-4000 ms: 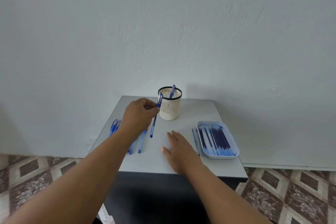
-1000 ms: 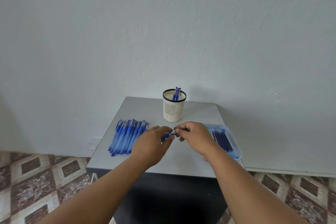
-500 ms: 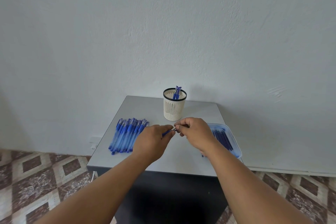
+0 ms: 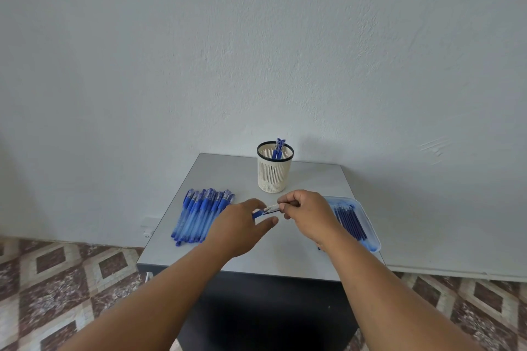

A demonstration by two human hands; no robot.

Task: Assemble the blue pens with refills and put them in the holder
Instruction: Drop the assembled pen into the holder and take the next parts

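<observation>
A blue pen (image 4: 265, 211) is held between both hands above the middle of the grey table (image 4: 285, 253). My left hand (image 4: 242, 225) holds its blue body between thumb and fingers. My right hand (image 4: 306, 212) pinches the pale tip end with curled fingers. Behind them stands the cream slotted pen holder (image 4: 274, 172) with a black rim and two blue pens (image 4: 278, 148) in it. Several blue pens (image 4: 201, 215) lie side by side at the table's left. A light blue tray (image 4: 368, 225) with several dark refills (image 4: 352, 221) sits at the right.
The table stands against a plain white wall (image 4: 256, 51). Its front edge drops to a dark cabinet face (image 4: 265, 310). A patterned brown tile floor (image 4: 57, 273) lies on both sides.
Four seconds ago my left hand held a pen beside the holder; the holder now has two pens. Over the last second both hands stay together on another pen, and the left fingers have loosened.
</observation>
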